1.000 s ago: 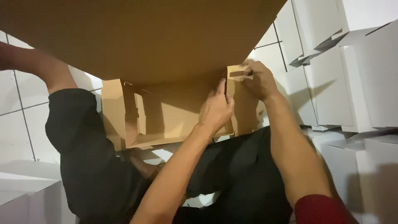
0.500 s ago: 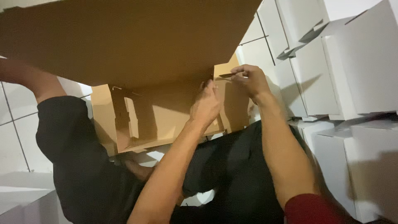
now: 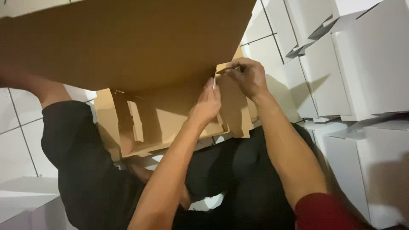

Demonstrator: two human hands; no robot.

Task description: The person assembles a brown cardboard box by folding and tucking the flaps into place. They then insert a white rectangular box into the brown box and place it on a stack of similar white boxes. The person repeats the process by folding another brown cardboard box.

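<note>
While the big brown lid panel (image 3: 128, 42) fills the upper half of the frame, the half-folded cardboard box (image 3: 170, 123) lies open across the person's lap in the centre, resting on dark trousers (image 3: 85, 170). As far as can be judged, the folding is partway done: the base and the left wall with its cut slots stand up, but the right side flap (image 3: 234, 102) is loose and the lid is not closed. The left hand (image 3: 207, 104) lies flat with fingers together, pressing on the inner right edge of the box. The right hand (image 3: 247, 76), just right of centre, pinches the top corner of that side flap between thumb and fingertips; the two hands are near each other, though I cannot tell whether they touch. The board is plain, matte, tan corrugated cardboard with sharp die-cut edges and rectangular tabs, its inside shaded by the lid. At the right of the frame stand stacked white boxes (image 3: 362, 72), smooth and square-cornered, some with flaps ajar, and another white box (image 3: 25, 204) sits at lower left. White floor tiles (image 3: 17, 119) with dark grout lines show at the left and upper right.
</note>
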